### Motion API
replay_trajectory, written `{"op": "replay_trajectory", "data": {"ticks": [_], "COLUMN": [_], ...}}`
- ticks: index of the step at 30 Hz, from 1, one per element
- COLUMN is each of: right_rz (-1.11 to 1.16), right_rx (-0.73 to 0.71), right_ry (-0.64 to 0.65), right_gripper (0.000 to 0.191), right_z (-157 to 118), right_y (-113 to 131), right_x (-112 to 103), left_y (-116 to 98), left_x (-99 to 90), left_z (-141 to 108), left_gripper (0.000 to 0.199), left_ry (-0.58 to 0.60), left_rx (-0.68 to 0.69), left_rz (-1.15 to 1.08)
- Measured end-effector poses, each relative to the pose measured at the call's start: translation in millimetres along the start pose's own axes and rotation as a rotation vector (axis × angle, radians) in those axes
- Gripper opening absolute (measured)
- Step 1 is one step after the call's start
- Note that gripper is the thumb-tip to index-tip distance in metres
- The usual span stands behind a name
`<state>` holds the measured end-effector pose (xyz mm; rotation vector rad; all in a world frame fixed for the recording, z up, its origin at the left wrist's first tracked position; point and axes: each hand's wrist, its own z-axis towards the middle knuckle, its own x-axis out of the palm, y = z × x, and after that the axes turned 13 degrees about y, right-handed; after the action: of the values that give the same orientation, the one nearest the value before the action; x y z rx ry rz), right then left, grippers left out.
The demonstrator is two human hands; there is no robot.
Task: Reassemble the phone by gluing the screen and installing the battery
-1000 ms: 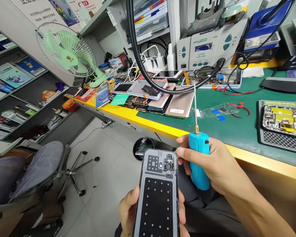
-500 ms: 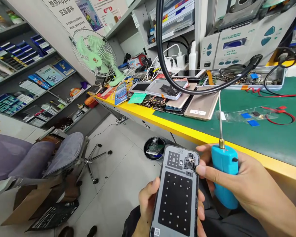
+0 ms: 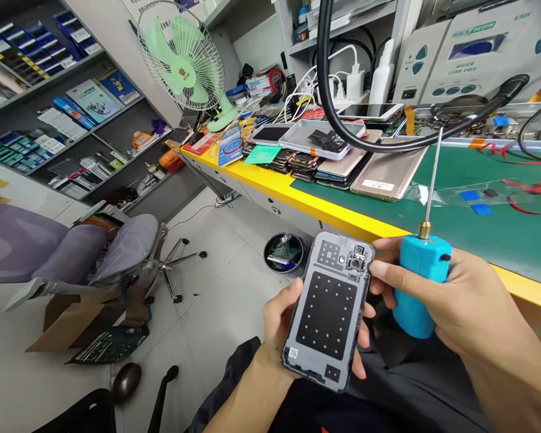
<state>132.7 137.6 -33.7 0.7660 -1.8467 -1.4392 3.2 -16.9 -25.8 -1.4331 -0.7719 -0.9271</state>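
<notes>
A smartphone (image 3: 327,313) with its back cover off lies tilted in my left hand (image 3: 277,322). My thumb is along its left edge and my fingertips curl round the right edge. Its grey inner plate, black dotted panel and camera module (image 3: 356,260) face me. My right hand (image 3: 464,294) is wrapped round a blue electric hand tool (image 3: 417,307) with a brass collar and a long thin metal shaft pointing up. The right thumb and fingertips also meet the phone's upper right edge, beside the cameras. Whether they pinch a small part there is hidden.
A yellow-edged workbench (image 3: 338,213) with a green mat stands ahead, carrying stacked phones, a gold tablet (image 3: 388,174) and a plastic parts tray (image 3: 536,144). A thick black cable (image 3: 324,78) loops over it. Below are a waste bin (image 3: 284,252) and an office chair (image 3: 126,246).
The view has shifted, so the bench sits further right. Both hands, with the phone and blue tool, appear higher in view, and the phone's lower end now shows. Both grips look the same.
</notes>
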Motion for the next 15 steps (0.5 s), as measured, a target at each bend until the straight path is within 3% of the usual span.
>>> {"op": "replay_trajectory", "data": {"ticks": [10, 15], "right_rz": [0.041, -0.098], "right_rx": [-0.05, -0.114], "right_ry": [-0.023, -0.213], "right_gripper": [0.035, 0.034], "right_z": [-5, -10], "right_y": [6, 6], "right_x": [5, 10], "left_y": [2, 3], "left_x": [9.5, 15.5], "left_z": [2, 0], "left_gripper": [0.068, 0.066], "left_ry": [0.005, -0.034], "left_rx": [0.013, 0.104], "left_rz": [-0.023, 0.018]}}
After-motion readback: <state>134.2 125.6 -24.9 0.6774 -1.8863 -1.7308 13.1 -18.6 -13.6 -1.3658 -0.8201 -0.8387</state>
